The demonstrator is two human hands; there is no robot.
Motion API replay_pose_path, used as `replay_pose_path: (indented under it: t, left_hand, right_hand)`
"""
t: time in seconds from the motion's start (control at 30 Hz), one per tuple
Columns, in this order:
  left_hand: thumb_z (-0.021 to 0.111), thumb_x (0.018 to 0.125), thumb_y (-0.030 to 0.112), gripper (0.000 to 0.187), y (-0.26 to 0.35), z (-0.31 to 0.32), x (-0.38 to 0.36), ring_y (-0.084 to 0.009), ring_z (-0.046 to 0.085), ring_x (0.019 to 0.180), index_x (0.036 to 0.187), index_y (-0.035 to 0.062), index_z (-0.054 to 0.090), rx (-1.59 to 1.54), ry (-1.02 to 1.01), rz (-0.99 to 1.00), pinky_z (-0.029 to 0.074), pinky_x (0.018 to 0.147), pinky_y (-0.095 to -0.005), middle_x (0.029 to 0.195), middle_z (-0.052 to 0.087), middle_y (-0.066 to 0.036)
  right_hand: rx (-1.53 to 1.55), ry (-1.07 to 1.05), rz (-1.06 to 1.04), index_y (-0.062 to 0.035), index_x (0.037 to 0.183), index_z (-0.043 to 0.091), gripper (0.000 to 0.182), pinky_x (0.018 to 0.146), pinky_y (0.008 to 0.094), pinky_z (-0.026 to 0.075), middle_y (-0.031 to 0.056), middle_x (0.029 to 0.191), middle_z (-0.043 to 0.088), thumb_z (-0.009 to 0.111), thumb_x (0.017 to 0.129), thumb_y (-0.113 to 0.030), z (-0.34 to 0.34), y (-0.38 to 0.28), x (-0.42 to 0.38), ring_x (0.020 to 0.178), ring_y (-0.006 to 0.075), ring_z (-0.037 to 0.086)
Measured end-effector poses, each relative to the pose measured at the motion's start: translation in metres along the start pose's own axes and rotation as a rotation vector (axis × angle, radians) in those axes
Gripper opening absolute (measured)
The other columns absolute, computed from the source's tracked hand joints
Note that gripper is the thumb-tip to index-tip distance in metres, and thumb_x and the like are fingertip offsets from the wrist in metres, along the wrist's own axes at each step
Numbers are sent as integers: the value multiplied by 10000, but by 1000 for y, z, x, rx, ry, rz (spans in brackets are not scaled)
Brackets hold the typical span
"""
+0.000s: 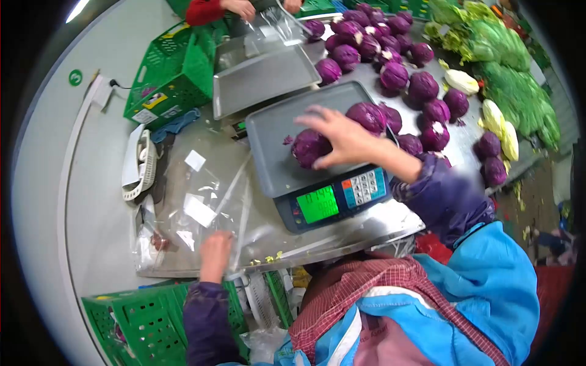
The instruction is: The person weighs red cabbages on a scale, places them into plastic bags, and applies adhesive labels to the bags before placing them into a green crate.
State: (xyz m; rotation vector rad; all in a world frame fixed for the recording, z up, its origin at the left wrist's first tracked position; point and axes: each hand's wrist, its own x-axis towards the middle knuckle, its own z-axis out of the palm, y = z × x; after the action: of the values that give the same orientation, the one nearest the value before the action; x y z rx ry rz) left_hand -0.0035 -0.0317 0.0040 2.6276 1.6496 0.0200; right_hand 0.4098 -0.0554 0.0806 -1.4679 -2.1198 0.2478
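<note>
On the grey pan (274, 122) of a digital scale lie two red cabbages. My right hand (348, 139) reaches over the pan, with thumb and fingers curved around the nearer red cabbage (309, 148). Another red cabbage (367, 116) sits behind that hand at the pan's far side. The scale's green display (317, 203) is lit, beside its keypad (365, 188). At the table's front edge, my left hand (217, 249) is closed at a clear plastic bag (229, 204). Its fingertips are partly hidden. Clear bags with white labels (199, 210) lie flat beyond it.
Several red cabbages (394, 76) are heaped at the back right, near pale leafy heads (461, 82) and bagged greens (519, 97). A second scale (265, 80) stands behind mine, with a co-worker's hand (241, 8) beyond. Green crates (177, 73) stand back left and below (149, 323).
</note>
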Motion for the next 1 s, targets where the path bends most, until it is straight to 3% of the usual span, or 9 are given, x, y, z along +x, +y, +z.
replay_pose_path:
  t: [0.07, 0.13, 0.23, 0.33, 0.53, 0.67, 0.77, 0.93, 1.0]
  left_hand:
    - [497, 845, 97, 145, 24, -15, 4, -332, 565, 770, 938, 20, 576, -116, 91, 95, 439, 651, -402, 852, 583, -187]
    - [487, 805, 58, 149, 50, -51, -3, -335, 578, 768, 915, 75, 586, -340, 748, -179, 454, 660, -413, 874, 579, -143]
    - [531, 788, 25, 241, 45, 6, -22, -337, 567, 750, 1014, 97, 571, -188, 255, 47, 435, 625, -423, 862, 551, -133]
    - [548, 782, 19, 252, 84, -27, -20, -364, 558, 752, 1019, 100, 579, -367, 500, -144, 431, 635, -432, 883, 548, -143]
    - [517, 820, 37, 185, 85, -27, -34, -274, 591, 740, 974, 26, 619, -837, 354, -320, 439, 647, -347, 869, 612, -159]
    - [506, 856, 88, 226, 85, -32, -54, -242, 609, 770, 1041, 7, 608, -893, 203, -224, 460, 704, -321, 940, 627, -186]
    - [490, 872, 72, 270, 107, -25, -54, -197, 598, 896, 1118, -6, 569, -946, 241, -211, 445, 786, -300, 1002, 628, -175]
    - [472, 886, 75, 279, 128, -25, -35, -160, 590, 785, 1140, -2, 558, -913, 349, 159, 450, 694, -276, 950, 639, -131]
    - [457, 906, 89, 283, 109, -30, -32, -65, 476, 577, 1162, 18, 555, -1132, 220, -105, 372, 510, -215, 801, 601, -20]
  right_hand:
    - [-147, -121, 47, -212, 1287, 386, 808, 924, 470, 400, 225, 1296, 349, 766, 577, -277, 19, -4, 5, 1132, 424, 407]
    - [76, -92, 15, -189, 1238, 435, 741, 899, 464, 412, 199, 1234, 402, 754, 574, -270, 30, 4, 9, 1087, 411, 436]
    - [212, -26, 109, -123, 1177, 481, 633, 897, 420, 414, 176, 1129, 478, 720, 602, -240, 36, 3, 13, 1037, 342, 484]
    - [899, -149, 104, -57, 1158, 486, 602, 903, 342, 415, 118, 1082, 543, 720, 641, -260, 22, -51, 15, 1036, 209, 517]
    - [1349, -753, 155, -22, 1185, 478, 587, 887, 301, 424, 100, 1102, 555, 722, 699, -244, 111, -135, -24, 1008, 166, 524]
    - [1297, -491, 750, -4, 1174, 472, 564, 823, 288, 457, 127, 1086, 563, 702, 731, -266, 158, -136, -30, 967, 172, 545]
    - [1199, -159, 871, 57, 1125, 472, 590, 775, 317, 474, 138, 1001, 584, 707, 715, -296, 172, -147, -18, 934, 199, 565]
    - [1565, -124, 666, 27, 1156, 470, 443, 803, 313, 448, 125, 973, 590, 610, 768, -134, 191, -144, -26, 934, 171, 546]
    - [977, -106, 415, 23, 1147, 489, 414, 742, 328, 465, 140, 971, 613, 586, 775, -128, 173, -141, -24, 844, 186, 587]
